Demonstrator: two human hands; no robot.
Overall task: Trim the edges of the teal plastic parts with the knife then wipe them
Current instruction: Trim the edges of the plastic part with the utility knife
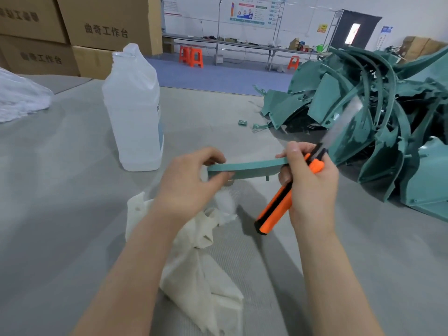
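A narrow teal plastic strip [247,167] hangs level above the grey table. My left hand [189,183] pinches its left end between thumb and fingers. My right hand [310,180] grips an orange and black utility knife [278,202] and also touches the strip's right end with thumb and fingertips. The knife's long blade [341,124] is extended and points up and to the right, blurred. A cream wiping cloth [201,270] lies crumpled on the table below my forearms.
A translucent plastic bottle [133,110] stands left of my hands. A heap of teal plastic parts [378,110] fills the table's right side, with small teal scraps [242,122] near it. A white bag [21,95] and cardboard boxes [106,27] sit at the far left.
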